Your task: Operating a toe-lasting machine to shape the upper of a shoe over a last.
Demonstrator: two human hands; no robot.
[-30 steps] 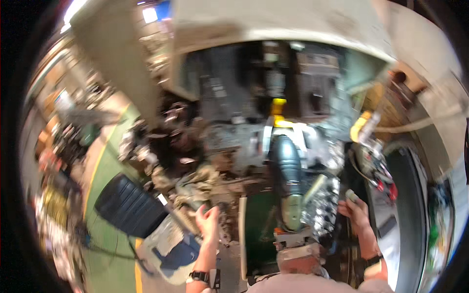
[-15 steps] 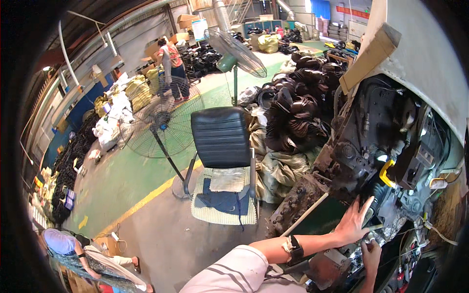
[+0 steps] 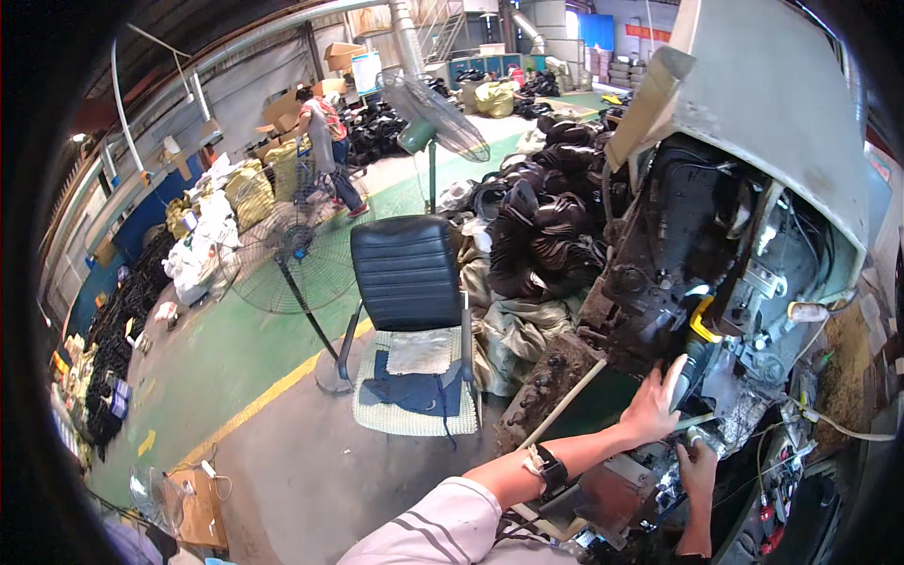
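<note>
By the machine (image 3: 777,127), left hand (image 3: 650,409) at shoe (image 3: 696,362), red banner (image 3: 648,33) (lettering illegible)

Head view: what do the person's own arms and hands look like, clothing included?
The left hand and right hand wear no gloves. On the left: a short, pale sleeve with dark stripes and a black arm band. No right sleeve shows.

Bright, mostly crisp, corners black.
Light glares by the blue curtain (image 3: 595,35) at one o'clock; shadow fills the machine cavity (image 3: 695,198) at two; silvery sheeting (image 3: 739,416) glints at four; a pipe (image 3: 282,29) bows at eleven.
</note>
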